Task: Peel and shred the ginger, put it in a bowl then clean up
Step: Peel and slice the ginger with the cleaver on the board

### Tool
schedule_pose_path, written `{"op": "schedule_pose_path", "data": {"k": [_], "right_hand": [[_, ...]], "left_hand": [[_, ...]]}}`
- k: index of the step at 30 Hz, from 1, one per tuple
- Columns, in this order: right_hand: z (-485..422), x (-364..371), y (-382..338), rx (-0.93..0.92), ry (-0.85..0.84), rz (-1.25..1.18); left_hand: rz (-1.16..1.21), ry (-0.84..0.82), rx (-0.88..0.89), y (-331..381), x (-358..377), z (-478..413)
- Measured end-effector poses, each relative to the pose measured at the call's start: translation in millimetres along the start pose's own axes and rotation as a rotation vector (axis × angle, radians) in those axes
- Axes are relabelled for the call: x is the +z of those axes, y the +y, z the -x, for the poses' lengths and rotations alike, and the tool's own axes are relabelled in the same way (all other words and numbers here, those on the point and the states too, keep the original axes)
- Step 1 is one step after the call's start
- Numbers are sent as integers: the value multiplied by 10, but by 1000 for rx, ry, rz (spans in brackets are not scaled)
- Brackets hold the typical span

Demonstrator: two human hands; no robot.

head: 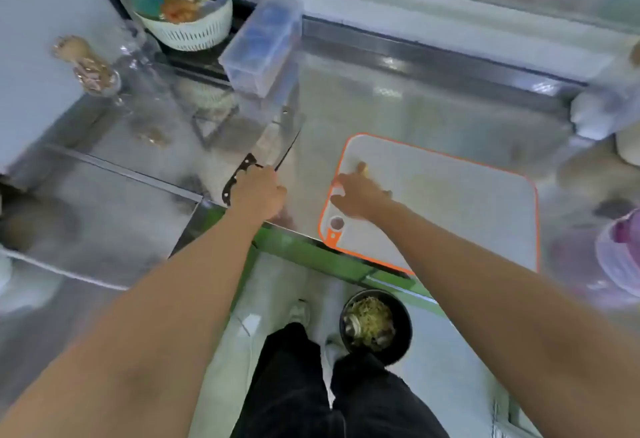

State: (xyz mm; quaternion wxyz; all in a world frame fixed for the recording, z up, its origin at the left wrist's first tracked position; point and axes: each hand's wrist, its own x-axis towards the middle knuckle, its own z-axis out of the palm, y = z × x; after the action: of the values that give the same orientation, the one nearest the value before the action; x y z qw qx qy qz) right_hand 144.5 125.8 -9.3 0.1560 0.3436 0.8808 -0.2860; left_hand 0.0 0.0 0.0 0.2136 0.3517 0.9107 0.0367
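A white cutting board with an orange rim lies on the steel counter at the right. My right hand rests on its left end, fingers curled around a small tan piece of ginger that sticks out past the fingertips. My left hand grips the dark handle of a cleaver. Its broad blade lies flat on the counter, pointing away, left of the board. The frame is blurred, so fine detail is lost.
A black bin with scraps stands on the floor by my legs. A clear plastic box, a white colander, glass jars and a wire rack crowd the back left. More containers sit at the right edge.
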Motion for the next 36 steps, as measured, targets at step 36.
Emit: {"op": "schedule_pose_path", "data": {"k": [36], "right_hand": [[689,-488,998,164,471,-1756]], "left_hand": [[824,-600,426,1847,258,217]]}}
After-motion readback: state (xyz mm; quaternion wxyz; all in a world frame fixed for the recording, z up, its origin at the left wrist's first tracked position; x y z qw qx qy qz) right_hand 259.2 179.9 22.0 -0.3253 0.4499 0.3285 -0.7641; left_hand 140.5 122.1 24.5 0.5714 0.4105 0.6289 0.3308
